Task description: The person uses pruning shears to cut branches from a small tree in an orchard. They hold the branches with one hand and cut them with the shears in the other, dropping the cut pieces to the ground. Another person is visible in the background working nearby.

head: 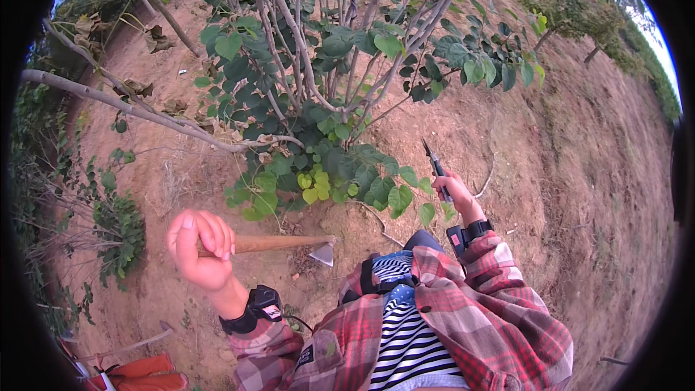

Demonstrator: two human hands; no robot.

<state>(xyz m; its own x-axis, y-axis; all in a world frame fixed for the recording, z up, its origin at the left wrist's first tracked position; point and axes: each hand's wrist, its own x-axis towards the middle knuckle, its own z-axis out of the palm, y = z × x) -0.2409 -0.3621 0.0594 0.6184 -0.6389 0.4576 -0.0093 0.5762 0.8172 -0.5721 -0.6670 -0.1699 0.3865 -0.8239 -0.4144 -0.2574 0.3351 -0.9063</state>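
Note:
My left hand (201, 247) is closed around the wooden handle (271, 243) of what looks like an axe. Its flared metal blade (322, 254) points away from the fist, low over the soil. On the other side, my right hand (457, 191) grips a pair of pruning shears (434, 162), with dark narrow blades angled up and to the left. Just ahead stands a many-stemmed leafy shrub (331, 103). Its heart-shaped leaves are mostly dark green, with a yellow-green cluster (315, 184) near the base. The shears are beside its right-hand lower foliage.
A thick grey branch (136, 110) with withered leaves reaches out to the left. Another leafy bush (117, 228) grows at the left. At the lower left are orange cloth (144, 373) and a long stick-like handle (133, 345). Dry reddish soil (586, 174) slopes away on the right.

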